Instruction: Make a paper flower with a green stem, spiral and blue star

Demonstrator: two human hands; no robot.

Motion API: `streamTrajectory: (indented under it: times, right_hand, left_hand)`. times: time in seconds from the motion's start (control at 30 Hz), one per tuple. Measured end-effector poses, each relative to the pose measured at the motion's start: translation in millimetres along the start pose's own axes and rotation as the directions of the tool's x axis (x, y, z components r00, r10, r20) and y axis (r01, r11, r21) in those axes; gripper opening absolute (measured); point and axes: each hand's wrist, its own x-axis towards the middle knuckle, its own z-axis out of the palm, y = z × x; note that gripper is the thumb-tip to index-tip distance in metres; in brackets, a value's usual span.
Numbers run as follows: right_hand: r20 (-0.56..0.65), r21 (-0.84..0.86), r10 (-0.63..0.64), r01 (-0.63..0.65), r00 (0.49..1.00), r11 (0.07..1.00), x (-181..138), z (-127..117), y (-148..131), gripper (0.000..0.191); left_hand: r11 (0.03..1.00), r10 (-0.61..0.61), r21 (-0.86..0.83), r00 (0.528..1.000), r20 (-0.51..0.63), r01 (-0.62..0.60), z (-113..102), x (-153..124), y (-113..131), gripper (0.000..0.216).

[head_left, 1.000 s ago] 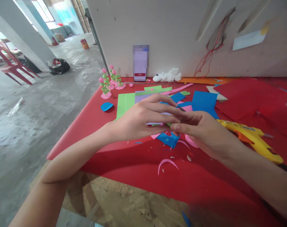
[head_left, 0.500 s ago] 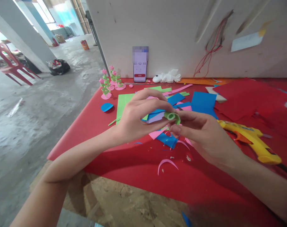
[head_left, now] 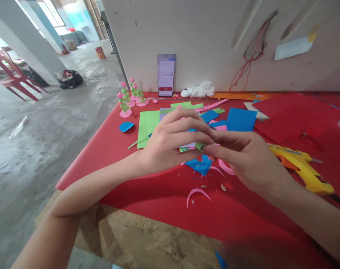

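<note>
Between the fingertips of both hands sits a green paper roll (head_left: pixel 199 146), partly covered by the fingers. My left hand (head_left: pixel 175 138) reaches over it from the left, its fingers closed against the roll. From the right, my right hand (head_left: pixel 242 157) pinches the roll between thumb and forefinger. Under the hands lie a green paper sheet (head_left: pixel 147 125), blue paper pieces (head_left: pixel 199 166) and pink scraps. A curved pink paper strip (head_left: pixel 199 191) rests nearer the table's front edge.
A yellow glue gun (head_left: pixel 301 164) lies right of my right hand. Small paper flowers (head_left: pixel 125 104) stand at the back left beside a blue paper disc (head_left: pixel 126 127). A phone (head_left: pixel 166 80) leans on the wall. Red sheets (head_left: pixel 293 116) cover the right back.
The green roll has turned, its spiral end no longer facing me, and looks more tightly wound. My left fingers have come down over it, closer to my right fingertips.
</note>
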Motion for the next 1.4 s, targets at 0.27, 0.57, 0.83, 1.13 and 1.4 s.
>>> streamTrajectory:
  times: [0.27, 0.57, 0.83, 1.13, 1.4]
  right_hand:
    - [0.019, -0.019, 0.076, -0.075, 0.997, 0.997, 4.1, -10.7, 0.5, 0.025]
    - [0.076, 0.114, 0.182, -0.190, 0.980, 0.975, 11.2, -7.5, -2.2, 0.023]
    - [0.062, 0.119, 0.212, -0.218, 0.975, 0.969, 10.0, -3.7, 8.4, 0.024]
    - [0.054, 0.139, 0.218, -0.224, 0.974, 0.965, 9.0, -1.7, 6.1, 0.024]
    - [0.047, 0.189, 0.227, -0.232, 0.973, 0.954, 11.9, 0.1, 6.3, 0.031]
  left_hand:
    - [0.996, 0.012, -0.086, 0.998, 0.064, -0.006, -0.4, 0.6, -6.6, 0.014]
    - [0.998, 0.011, -0.056, 1.000, -0.016, -0.012, 3.8, -2.9, -8.7, 0.011]
    - [1.000, 0.013, -0.023, 1.000, -0.005, -0.013, 8.2, -4.8, -6.3, 0.004]
    - [0.995, -0.042, -0.086, 0.998, 0.036, 0.045, 9.3, -6.4, -5.0, 0.006]
    - [0.998, -0.025, -0.053, 0.999, 0.048, 0.028, 8.0, -5.0, -4.1, 0.012]
